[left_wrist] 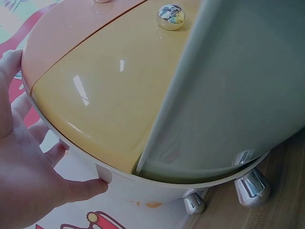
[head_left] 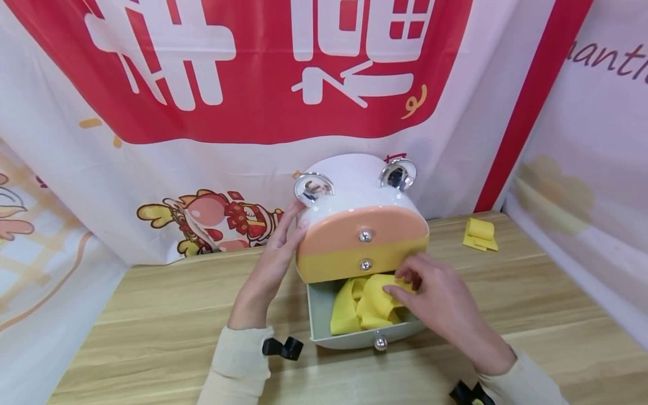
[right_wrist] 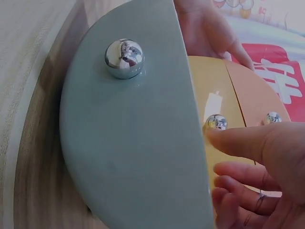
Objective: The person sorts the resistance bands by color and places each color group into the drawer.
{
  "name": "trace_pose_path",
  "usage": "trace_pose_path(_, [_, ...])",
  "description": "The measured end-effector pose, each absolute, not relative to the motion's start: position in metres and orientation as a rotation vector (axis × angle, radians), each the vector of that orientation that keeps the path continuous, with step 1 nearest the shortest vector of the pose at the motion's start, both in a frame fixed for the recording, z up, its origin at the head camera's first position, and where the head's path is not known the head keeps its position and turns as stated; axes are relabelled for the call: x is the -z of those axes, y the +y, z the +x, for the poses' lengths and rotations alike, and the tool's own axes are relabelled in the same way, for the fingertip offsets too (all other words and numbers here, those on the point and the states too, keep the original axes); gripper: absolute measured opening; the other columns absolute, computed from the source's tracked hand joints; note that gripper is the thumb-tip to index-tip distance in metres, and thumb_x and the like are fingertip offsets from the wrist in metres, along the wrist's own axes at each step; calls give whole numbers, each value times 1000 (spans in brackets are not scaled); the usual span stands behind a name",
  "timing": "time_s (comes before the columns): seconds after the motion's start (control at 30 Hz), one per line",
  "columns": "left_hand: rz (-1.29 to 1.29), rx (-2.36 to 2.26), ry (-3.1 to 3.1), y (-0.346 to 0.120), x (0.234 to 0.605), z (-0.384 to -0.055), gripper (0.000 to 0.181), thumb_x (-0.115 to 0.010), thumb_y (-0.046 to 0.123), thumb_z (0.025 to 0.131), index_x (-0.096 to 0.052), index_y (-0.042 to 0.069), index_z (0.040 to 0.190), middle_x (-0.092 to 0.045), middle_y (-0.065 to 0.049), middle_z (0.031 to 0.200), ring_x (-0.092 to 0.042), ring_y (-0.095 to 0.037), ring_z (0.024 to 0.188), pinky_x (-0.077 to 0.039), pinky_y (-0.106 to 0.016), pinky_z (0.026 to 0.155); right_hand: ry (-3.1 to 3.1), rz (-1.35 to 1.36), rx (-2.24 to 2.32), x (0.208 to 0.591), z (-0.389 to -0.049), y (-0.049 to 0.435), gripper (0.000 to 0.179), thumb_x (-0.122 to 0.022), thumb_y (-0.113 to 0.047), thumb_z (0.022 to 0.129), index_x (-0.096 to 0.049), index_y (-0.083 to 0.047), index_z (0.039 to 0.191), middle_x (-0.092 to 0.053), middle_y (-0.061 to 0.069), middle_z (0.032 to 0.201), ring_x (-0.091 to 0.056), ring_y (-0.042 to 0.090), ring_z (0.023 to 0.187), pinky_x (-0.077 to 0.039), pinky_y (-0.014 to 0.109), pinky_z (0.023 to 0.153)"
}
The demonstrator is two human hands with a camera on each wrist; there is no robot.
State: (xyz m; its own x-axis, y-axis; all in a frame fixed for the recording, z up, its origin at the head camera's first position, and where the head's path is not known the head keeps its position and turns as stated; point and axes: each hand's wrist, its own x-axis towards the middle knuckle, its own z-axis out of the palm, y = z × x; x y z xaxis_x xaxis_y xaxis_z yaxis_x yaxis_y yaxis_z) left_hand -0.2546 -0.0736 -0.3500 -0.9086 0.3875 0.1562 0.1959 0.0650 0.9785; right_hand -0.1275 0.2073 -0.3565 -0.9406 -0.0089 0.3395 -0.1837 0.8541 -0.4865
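A small round-bodied drawer chest (head_left: pixel 361 228) with two chrome ring ears stands on the table. Its lowest, grey-green drawer (head_left: pixel 324 315) is pulled out, and crumpled yellow cloth (head_left: pixel 372 304) lies inside. My left hand (head_left: pixel 275 253) rests against the chest's left side; in the left wrist view the fingers (left_wrist: pixel 81 189) spread along its white edge. Over the right part of the drawer, my right hand (head_left: pixel 437 289) is at the cloth, with thumb and bent fingers apart. In the right wrist view the drawer front (right_wrist: pixel 133 138) hides the cloth, and nothing shows between thumb and fingers.
A folded yellow piece (head_left: pixel 480 234) lies on the wooden table (head_left: pixel 192 326) to the right of the chest. Behind the chest hangs a red and white printed curtain (head_left: pixel 263 126). The upper orange and yellow drawers are closed, each with a chrome knob (head_left: pixel 365 235).
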Motion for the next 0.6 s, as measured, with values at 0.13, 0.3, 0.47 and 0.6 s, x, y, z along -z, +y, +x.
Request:
trace_pose_path(0.13, [608,-1965,2180,-73,351,-255,54,-50,44,113,-36,46,165,-14,21,179,-5,-17,170,-7,-68,135,-2747,229,-762,361,-132,209,14,-91,-21,86,-80,-23,94,-70,-8,91,-62,9,83,-56,29,73])
trace_pose_path(0.3, [595,-1958,2169,-73,352,-255,55,-51,46,112,-34,49,165,-17,22,178,-6,-16,169,-6,-68,135,-2905,437,-890,368,-137,211,10,-87,-18,90,-82,-26,88,-73,-16,84,-61,1,79,-54,23,70])
trace_pose_path(0.47, [604,-1962,2166,-74,353,-255,56,-50,45,113,-32,48,166,-18,21,178,-6,-16,169,-5,-68,135,-2900,455,-1070,371,-141,216,2,-85,-19,93,-83,-21,92,-75,-14,87,-62,2,80,-55,22,70])
trace_pose_path(0.6, [608,-1962,2184,-74,352,-255,55,-50,45,113,-34,47,165,-18,20,178,-6,-17,169,-6,-68,135,-2848,342,-1215,364,-141,229,4,-84,-19,94,-83,-21,96,-78,-10,91,-66,9,82,-58,23,70])
